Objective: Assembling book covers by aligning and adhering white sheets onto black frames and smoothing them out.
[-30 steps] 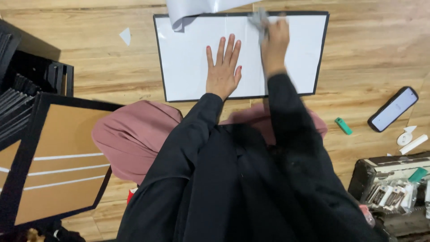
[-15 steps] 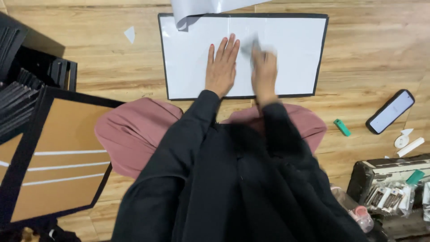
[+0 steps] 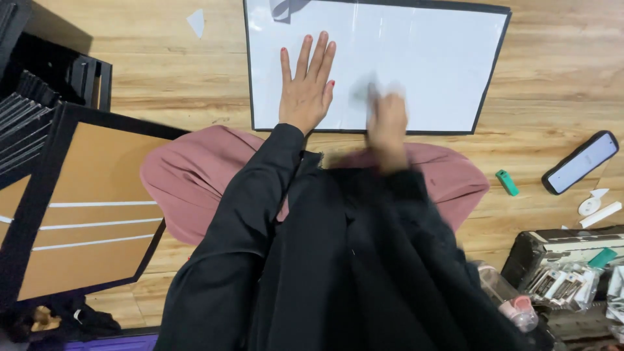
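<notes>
A black-framed white panel (image 3: 442,65) lies flat on the wooden floor in front of my crossed legs in pink trousers. My left hand (image 3: 305,91) rests palm down on its left part, fingers spread. My right hand (image 3: 387,123) is blurred by motion over the panel's lower middle, near the bottom rim, closed around a small grey cloth-like wad (image 3: 367,88). A crumpled strip of clear film (image 3: 283,8) lies at the panel's top edge.
A brown-backed black frame (image 3: 84,208) leans at the left beside a stack of black frames (image 3: 39,97). To the right lie a phone (image 3: 580,162), a small green object (image 3: 507,182), white bits (image 3: 595,207) and a black box of packets (image 3: 565,260).
My right hand has swept with the grey wad from the panel's top edge down to its lower middle. My left hand has stayed flat on the panel.
</notes>
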